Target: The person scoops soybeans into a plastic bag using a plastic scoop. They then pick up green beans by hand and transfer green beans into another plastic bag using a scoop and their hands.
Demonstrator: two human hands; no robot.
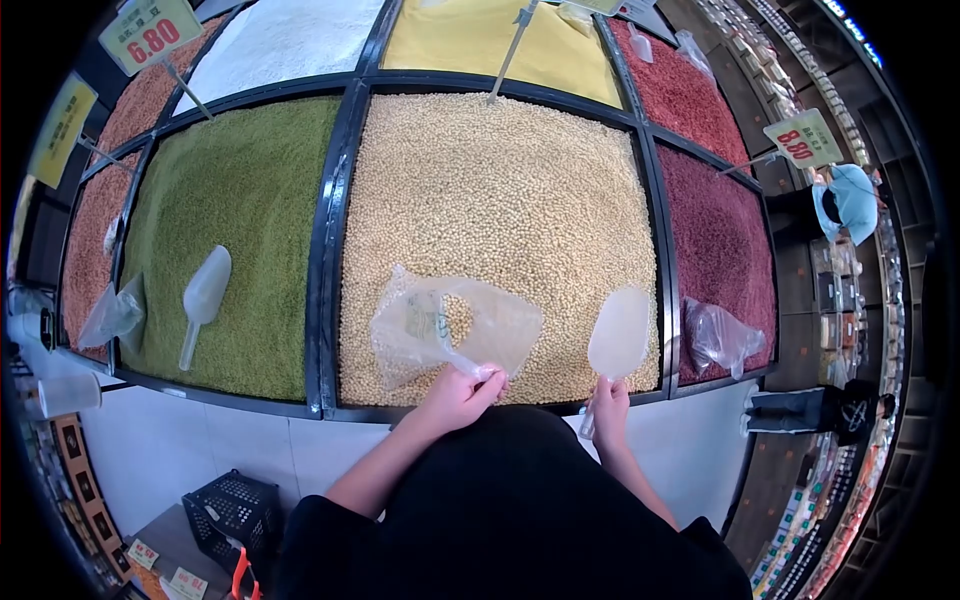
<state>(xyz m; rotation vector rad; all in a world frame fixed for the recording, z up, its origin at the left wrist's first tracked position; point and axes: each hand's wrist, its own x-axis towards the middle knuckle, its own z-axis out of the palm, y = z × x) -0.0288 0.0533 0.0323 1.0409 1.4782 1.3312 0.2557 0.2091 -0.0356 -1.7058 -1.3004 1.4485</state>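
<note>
In the head view, a clear plastic bag (500,325) lies over the pale beans (500,190) in the middle bin, its mouth spread. My left hand (465,395) pinches the bag's near edge at the front of the bin. A translucent scoop (619,332) rests its blade on or just over the beans at the bin's front right. My right hand (609,405) is closed around its handle, right of the bag. Whether the bag holds any beans cannot be told.
Left is a bin of green beans (240,190) with another scoop (207,290). Right is a dark red bin (715,230) with a crumpled bag (722,338). Black dividers (330,220) separate them. A black basket (232,520) stands lower left. Two people are at the right.
</note>
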